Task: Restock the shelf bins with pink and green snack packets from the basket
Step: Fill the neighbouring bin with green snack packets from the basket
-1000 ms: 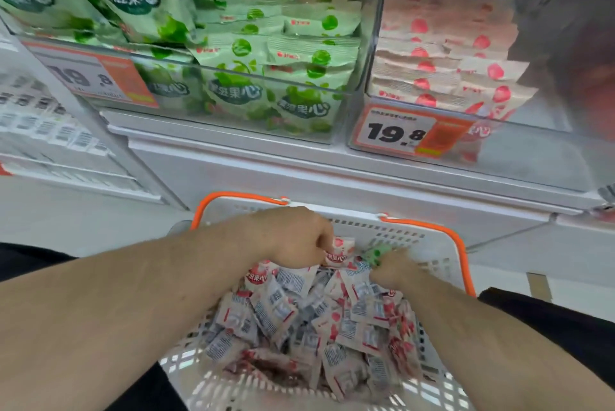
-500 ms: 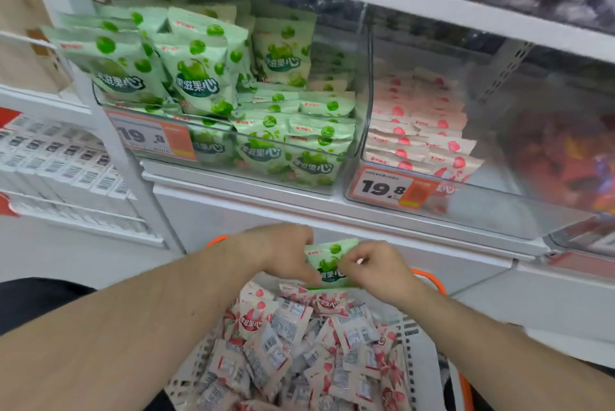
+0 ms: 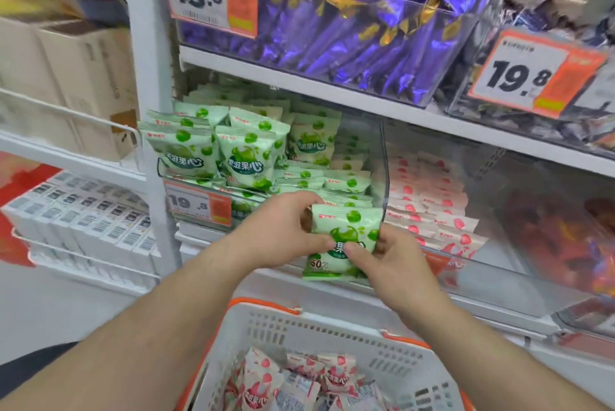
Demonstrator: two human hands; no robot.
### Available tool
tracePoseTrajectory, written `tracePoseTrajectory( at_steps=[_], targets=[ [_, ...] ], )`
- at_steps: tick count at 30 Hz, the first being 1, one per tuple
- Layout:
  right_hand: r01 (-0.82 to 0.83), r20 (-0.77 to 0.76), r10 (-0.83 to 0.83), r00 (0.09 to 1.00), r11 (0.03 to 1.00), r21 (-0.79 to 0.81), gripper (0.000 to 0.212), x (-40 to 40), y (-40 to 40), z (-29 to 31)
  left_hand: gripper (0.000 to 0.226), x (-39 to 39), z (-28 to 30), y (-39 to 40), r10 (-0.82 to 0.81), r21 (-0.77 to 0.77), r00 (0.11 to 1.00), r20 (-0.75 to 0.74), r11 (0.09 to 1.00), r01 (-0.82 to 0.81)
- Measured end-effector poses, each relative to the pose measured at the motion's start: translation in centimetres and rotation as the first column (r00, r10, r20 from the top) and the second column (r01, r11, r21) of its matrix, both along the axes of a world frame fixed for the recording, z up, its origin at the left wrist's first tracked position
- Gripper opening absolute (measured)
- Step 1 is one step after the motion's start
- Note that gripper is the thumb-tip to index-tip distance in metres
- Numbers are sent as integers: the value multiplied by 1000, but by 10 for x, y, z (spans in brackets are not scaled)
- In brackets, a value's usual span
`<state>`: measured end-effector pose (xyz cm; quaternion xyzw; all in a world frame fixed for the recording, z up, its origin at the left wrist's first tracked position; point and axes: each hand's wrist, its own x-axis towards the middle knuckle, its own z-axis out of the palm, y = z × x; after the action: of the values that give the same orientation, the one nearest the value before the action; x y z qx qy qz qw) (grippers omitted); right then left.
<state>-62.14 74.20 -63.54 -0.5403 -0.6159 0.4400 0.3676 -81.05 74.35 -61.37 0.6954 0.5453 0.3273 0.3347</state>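
Observation:
Both hands hold one green snack packet (image 3: pixel 346 231) upright in front of the clear bin of green packets (image 3: pixel 246 157). My left hand (image 3: pixel 279 234) grips its left edge; my right hand (image 3: pixel 389 257) pinches its lower right side. The packet sits at the bin's front right corner, just left of the clear bin of pink packets (image 3: pixel 432 207). Below, the white basket with an orange rim (image 3: pixel 332 334) holds several pink packets (image 3: pixel 299 380).
A shelf above carries a bin of purple wrapped sweets (image 3: pixel 349 27) with a 45.8 price tag. Dark and red snacks fill bins on the right (image 3: pixel 559 237). White boxed goods (image 3: pixel 83 211) and cartons stand on the left rack beyond a white upright post.
Both hands rose from the basket with the green packet to the front of the green bin. The view tilted up, showing the purple shelf.

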Motion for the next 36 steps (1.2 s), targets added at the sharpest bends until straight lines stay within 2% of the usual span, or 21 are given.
tracePoseTrajectory(
  at_steps=[3, 5, 8, 11, 14, 16, 18, 20, 23, 29, 32, 36],
  targets=[
    [137, -39, -133, 990, 985, 109, 13, -17, 17, 26, 18, -10, 10, 5, 192, 63, 958, 213, 976, -210],
    [222, -25, -221, 975, 959, 175, 12, -32, 32, 42, 14, -20, 13, 10, 315, 98, 909, 272, 931, -352],
    [299, 10, -308, 951, 931, 208, 11, -53, 61, 53, 15, -31, 15, 15, 427, 147, 873, 236, 872, -467],
    [367, 93, -392, 915, 907, 207, 26, -71, 91, 54, 13, -33, 15, 18, 484, 259, 850, 207, 811, -525],
    [379, 73, -396, 916, 910, 170, 31, -82, 114, 52, 12, -33, 17, 21, 526, 506, 843, 111, 700, -504],
    [351, 102, -366, 925, 926, 142, 33, -88, 124, 51, 30, -35, 20, 29, 553, 646, 833, -15, 641, -414],
    [295, 180, -315, 932, 946, 132, 32, -94, 129, 48, 55, -36, 23, 35, 548, 609, 816, -187, 716, -341],
    [234, 259, -255, 932, 966, 109, 33, -99, 129, 45, 73, -36, 25, 41, 501, 471, 795, -342, 823, -317],
    [190, 268, -200, 942, 980, 65, 30, -100, 130, 44, 80, -37, 24, 48, 485, 395, 742, -462, 862, -318],
    [266, 316, -292, 902, 956, 125, 26, -88, 127, 44, 81, -35, 23, 50, 553, 395, 679, -483, 830, -394],
    [250, 332, -279, 901, 960, 128, 20, -86, 123, 46, 79, -33, 23, 49, 564, 392, 704, -432, 820, -417],
    [257, 333, -300, 894, 952, 167, 25, -84, 116, 51, 77, -31, 25, 46, 578, 435, 742, -338, 796, -422]
  ],
)
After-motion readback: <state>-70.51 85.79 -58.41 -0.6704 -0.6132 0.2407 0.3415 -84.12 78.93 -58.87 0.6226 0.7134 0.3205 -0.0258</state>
